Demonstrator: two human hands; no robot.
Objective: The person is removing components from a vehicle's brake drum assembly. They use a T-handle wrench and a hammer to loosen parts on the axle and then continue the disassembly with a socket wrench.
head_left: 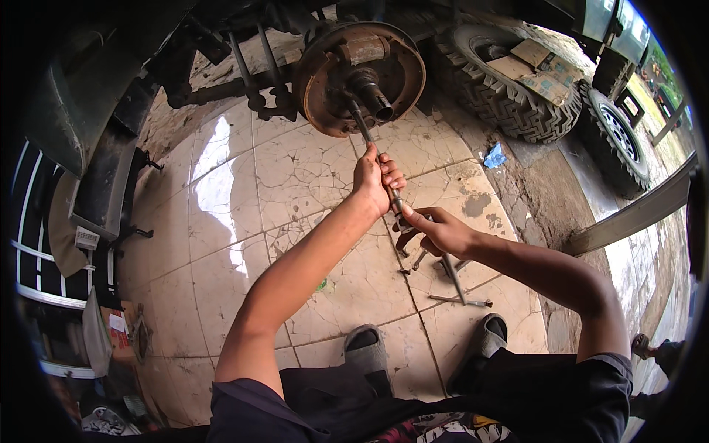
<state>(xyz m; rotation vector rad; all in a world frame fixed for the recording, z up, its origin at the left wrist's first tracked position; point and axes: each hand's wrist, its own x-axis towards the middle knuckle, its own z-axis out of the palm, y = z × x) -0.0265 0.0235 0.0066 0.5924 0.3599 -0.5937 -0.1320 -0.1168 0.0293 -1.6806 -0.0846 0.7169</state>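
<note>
At upper centre of frame, metal rod (pixel 360 120) slanted down-right from rusty hub (pixel 364 80); left hand (pixel 377 181), nearer hub, gripped it; right hand (pixel 442 230) held its lower end.

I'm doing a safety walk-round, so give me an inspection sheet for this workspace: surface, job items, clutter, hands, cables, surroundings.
Surface: tile floor, cracked in many places, with stains and a bright glare patch.
Job items: bar held at a slant, its far end at the rusty hub; exact contact unclear.
Clutter: loose tools on the tiles near the feet; blue scrap on the ground to the right.
Hands: left hand wrapped around the bar; right hand at its near end, grip partly hidden.
Cables: nothing seen.
Surroundings: big tyre with cardboard on it; second tyre beyond.
</note>
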